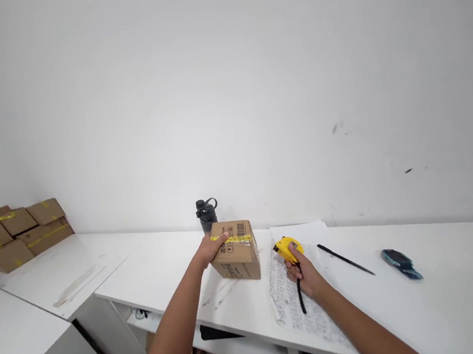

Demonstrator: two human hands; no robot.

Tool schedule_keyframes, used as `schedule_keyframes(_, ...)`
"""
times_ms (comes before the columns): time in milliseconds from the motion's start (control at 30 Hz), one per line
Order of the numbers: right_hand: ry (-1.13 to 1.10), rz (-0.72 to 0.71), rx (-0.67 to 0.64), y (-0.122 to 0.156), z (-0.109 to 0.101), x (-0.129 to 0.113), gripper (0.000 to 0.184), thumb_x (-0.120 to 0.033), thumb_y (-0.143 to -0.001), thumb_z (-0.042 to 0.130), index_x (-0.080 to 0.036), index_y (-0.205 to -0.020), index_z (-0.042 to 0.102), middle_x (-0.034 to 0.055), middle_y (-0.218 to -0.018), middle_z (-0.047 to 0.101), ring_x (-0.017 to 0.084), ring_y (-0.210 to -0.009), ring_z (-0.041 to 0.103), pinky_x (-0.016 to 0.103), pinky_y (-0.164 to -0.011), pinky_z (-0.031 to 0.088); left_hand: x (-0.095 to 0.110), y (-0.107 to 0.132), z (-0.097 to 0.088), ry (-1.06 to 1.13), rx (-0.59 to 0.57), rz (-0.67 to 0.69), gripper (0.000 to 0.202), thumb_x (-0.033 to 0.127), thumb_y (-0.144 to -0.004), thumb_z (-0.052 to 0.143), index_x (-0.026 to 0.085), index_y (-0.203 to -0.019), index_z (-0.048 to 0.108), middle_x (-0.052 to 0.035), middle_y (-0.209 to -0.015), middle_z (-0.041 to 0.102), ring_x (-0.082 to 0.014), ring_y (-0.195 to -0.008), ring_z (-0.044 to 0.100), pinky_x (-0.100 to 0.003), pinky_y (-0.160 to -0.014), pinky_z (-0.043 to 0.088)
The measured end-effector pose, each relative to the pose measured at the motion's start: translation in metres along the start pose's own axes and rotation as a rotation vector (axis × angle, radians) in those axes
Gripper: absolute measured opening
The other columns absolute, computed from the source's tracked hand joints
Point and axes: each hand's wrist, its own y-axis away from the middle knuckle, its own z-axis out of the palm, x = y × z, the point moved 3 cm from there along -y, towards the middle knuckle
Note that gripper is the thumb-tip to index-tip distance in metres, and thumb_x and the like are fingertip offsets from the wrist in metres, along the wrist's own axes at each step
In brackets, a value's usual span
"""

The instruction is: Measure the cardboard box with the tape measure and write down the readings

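On the table (442,312), hands hold box (236,251) and tape measure (288,248).

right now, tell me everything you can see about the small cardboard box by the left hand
The small cardboard box is brown, cube-like and closed, with a strip of yellow tape across its top and black printed marks and a barcode-like label on its faces. It looks like plain corrugated card. It sits on the white table, turned at an angle with one corner toward the camera. The left hand grips its upper left edge. A dark bottle stands just behind it, and printed paper lies to its right.
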Motion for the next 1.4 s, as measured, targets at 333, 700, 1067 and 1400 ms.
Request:
schedule_keyframes(333,-0.178,0.042,0.012,-0.007,-0.002,-0.005,0.046,-0.061,-0.073,0.068,-0.020,-0.073,0.046,-0.0063,-0.052,0.050,0.000,-0.031,0.021,0.014,-0.028,0.025,0.006,0.000,-0.041,-0.141,0.122,-0.201,0.069,0.070,-0.058,0.069,0.008,-0.090,0.063,-0.0202,-0.096,0.071,-0.0284,-0.084,0.069,-0.033,-0.067,0.054)
schedule_keyframes(700,0.100,-0.003,-0.056,0.001,0.001,0.004,0.044,-0.059,-0.072,0.069,-0.018,-0.076,0.052,-0.0062,-0.047,0.049,0.001,-0.031,0.021,0.016,-0.030,0.021,-0.021,0.033,-0.018,-0.318,-0.006,-0.141,0.053,0.063,-0.064,0.066,0.014,-0.086,0.067,-0.0129,-0.089,0.073,-0.0291,-0.082,0.068,-0.033,-0.069,0.050)
schedule_keyframes(1067,0.569,-0.402,-0.028,0.015,0.119,-0.058,0.044,-0.056,-0.070,0.070,-0.022,-0.093,0.054,-0.0065,-0.058,0.053,0.009,-0.048,0.044,0.020,-0.042,0.033,-0.025,0.037,-0.029,-0.222,0.236,-0.033,0.078,0.073,-0.084,0.010,0.018,-0.077,0.065,-0.0151,-0.090,0.071,-0.0301,-0.092,0.064,-0.038,-0.080,0.045)
schedule_keyframes(1400,1.159,-0.440,-0.375,0.025,0.210,-0.024,0.064,-0.048,-0.083,0.056,-0.026,-0.138,0.033,0.0047,-0.111,0.063,0.021,-0.094,0.061,0.035,-0.084,0.045,-0.016,0.049,-0.031,-0.164,0.490,-0.110,0.083,0.069,-0.085,0.001,0.018,-0.078,0.066,-0.0171,-0.096,0.070,-0.0333,-0.094,0.062,-0.043,-0.083,0.042)
